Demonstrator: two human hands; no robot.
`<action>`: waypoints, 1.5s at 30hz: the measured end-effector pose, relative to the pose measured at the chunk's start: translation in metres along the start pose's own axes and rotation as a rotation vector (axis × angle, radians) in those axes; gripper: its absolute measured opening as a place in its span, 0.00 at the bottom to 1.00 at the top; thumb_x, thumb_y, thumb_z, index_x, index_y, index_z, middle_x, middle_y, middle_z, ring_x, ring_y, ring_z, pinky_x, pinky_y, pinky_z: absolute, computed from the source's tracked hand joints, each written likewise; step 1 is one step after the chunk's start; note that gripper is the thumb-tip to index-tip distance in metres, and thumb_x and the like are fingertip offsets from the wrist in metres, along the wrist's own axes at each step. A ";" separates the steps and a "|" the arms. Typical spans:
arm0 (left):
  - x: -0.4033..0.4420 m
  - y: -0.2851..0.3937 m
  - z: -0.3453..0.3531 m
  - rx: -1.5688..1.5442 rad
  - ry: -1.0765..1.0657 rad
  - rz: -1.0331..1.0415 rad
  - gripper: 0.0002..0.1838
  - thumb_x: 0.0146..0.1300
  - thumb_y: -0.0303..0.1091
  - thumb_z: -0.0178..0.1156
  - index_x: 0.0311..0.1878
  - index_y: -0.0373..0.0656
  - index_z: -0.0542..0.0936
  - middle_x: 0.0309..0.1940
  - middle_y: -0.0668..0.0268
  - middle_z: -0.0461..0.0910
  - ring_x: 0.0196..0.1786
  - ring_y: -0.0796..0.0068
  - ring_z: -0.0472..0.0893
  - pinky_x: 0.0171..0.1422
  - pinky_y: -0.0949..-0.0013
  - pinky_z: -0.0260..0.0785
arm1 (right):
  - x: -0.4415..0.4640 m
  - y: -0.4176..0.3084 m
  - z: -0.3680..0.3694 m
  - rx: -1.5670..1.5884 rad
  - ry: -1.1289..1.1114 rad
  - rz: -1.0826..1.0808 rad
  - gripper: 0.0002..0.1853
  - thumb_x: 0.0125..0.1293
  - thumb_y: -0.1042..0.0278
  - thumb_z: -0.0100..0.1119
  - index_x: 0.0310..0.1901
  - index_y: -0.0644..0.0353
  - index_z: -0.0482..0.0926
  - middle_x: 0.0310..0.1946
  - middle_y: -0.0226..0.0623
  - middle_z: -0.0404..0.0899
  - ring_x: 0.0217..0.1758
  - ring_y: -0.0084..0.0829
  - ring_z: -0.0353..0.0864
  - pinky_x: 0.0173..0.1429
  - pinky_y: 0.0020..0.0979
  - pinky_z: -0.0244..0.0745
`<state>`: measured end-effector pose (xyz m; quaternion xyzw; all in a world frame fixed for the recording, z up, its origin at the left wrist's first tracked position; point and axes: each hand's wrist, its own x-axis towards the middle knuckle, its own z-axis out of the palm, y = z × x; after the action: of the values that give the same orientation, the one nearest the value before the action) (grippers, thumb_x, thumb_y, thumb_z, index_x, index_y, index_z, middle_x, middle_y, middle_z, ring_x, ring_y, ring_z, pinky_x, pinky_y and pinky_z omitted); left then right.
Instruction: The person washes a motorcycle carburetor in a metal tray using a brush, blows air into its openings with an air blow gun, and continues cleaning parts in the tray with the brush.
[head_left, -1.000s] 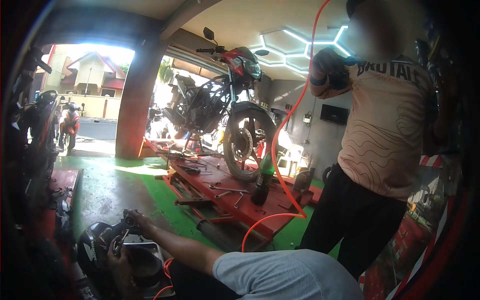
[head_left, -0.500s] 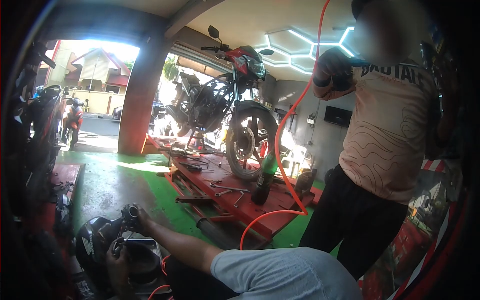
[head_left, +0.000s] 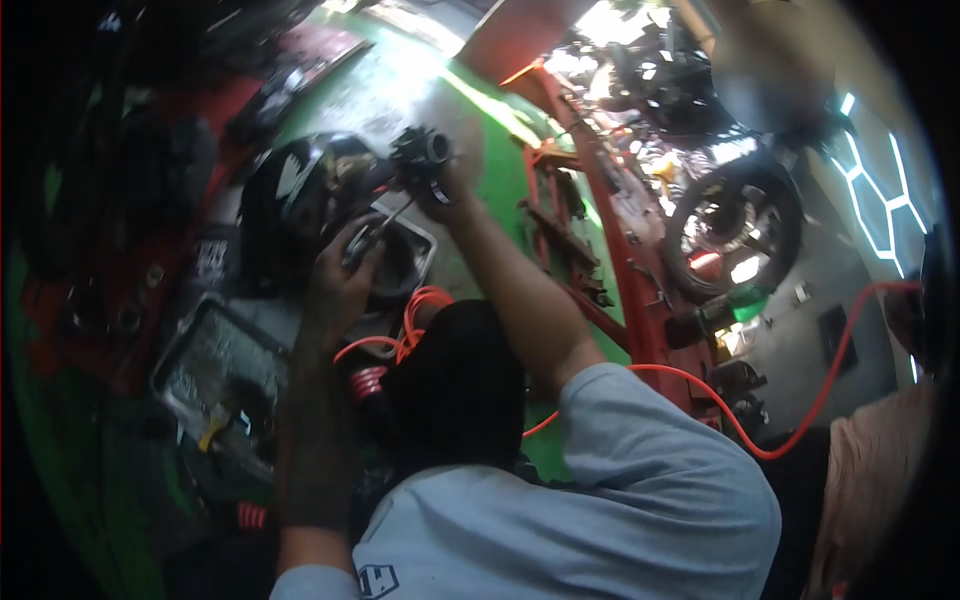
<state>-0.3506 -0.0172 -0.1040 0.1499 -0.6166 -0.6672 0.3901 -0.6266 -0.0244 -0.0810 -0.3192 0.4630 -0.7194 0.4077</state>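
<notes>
My right hand [head_left: 445, 192] grips a dark metal part, which looks like a carburetor [head_left: 425, 150], with a round opening facing me. In my left hand [head_left: 345, 275] is a hand tool [head_left: 362, 244] with a thin metal shaft pointing up toward the carburetor; blur hides whether it touches. Below both hands sits a metal tray [head_left: 432, 250] with a dark round thing in it, its kind unclear. A glossy black motorcycle piece with a white wing logo [head_left: 290, 175] lies just left of the carburetor.
A second tray [head_left: 165, 375] holds wet-looking contents and a yellow-handled tool [head_left: 212, 430]. An orange hose [head_left: 665, 370] coils by my knee and runs right. The red lift [head_left: 625, 275] carries a motorcycle wheel [head_left: 735, 225]. Another person [head_left: 875, 480] stands at right.
My view has tilted down and turned, bringing the hands and second tray closer to the middle. Both hands keep hold of the carburetor and the tool.
</notes>
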 end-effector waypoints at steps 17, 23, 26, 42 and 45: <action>-0.004 0.009 -0.017 -0.062 0.152 -0.049 0.16 0.78 0.35 0.62 0.65 0.46 0.81 0.29 0.77 0.78 0.32 0.88 0.74 0.38 0.79 0.68 | -0.022 -0.006 0.045 -0.033 0.183 0.243 0.25 0.81 0.47 0.40 0.56 0.57 0.82 0.49 0.41 0.88 0.51 0.39 0.88 0.59 0.49 0.86; -0.002 0.007 -0.015 -0.010 0.134 -0.029 0.17 0.78 0.35 0.62 0.66 0.47 0.81 0.29 0.76 0.78 0.32 0.87 0.75 0.38 0.78 0.69 | -0.022 -0.007 0.043 -0.012 0.127 0.294 0.26 0.81 0.45 0.41 0.56 0.57 0.82 0.48 0.40 0.88 0.46 0.39 0.88 0.55 0.48 0.88; -0.002 0.008 -0.016 0.033 0.124 -0.033 0.17 0.78 0.35 0.62 0.66 0.46 0.81 0.29 0.75 0.78 0.32 0.87 0.76 0.37 0.77 0.70 | -0.026 -0.012 0.043 -0.139 0.223 0.352 0.25 0.81 0.45 0.42 0.56 0.56 0.82 0.48 0.40 0.88 0.47 0.38 0.89 0.52 0.46 0.89; -0.004 0.013 -0.008 0.134 0.039 0.002 0.17 0.77 0.34 0.62 0.67 0.48 0.81 0.30 0.72 0.82 0.32 0.85 0.79 0.37 0.74 0.72 | -0.023 -0.014 0.041 -0.003 0.173 0.337 0.28 0.79 0.41 0.42 0.58 0.55 0.83 0.48 0.43 0.88 0.49 0.43 0.87 0.57 0.49 0.85; -0.003 0.011 -0.006 0.153 0.045 -0.049 0.17 0.77 0.34 0.62 0.66 0.48 0.81 0.31 0.73 0.81 0.33 0.86 0.78 0.37 0.75 0.71 | -0.029 -0.022 0.044 0.051 0.116 0.391 0.26 0.80 0.46 0.42 0.62 0.52 0.82 0.51 0.39 0.88 0.50 0.39 0.87 0.60 0.45 0.84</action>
<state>-0.3407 -0.0192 -0.0952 0.2095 -0.6530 -0.6239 0.3748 -0.5828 -0.0108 -0.0466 -0.1709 0.5204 -0.6551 0.5203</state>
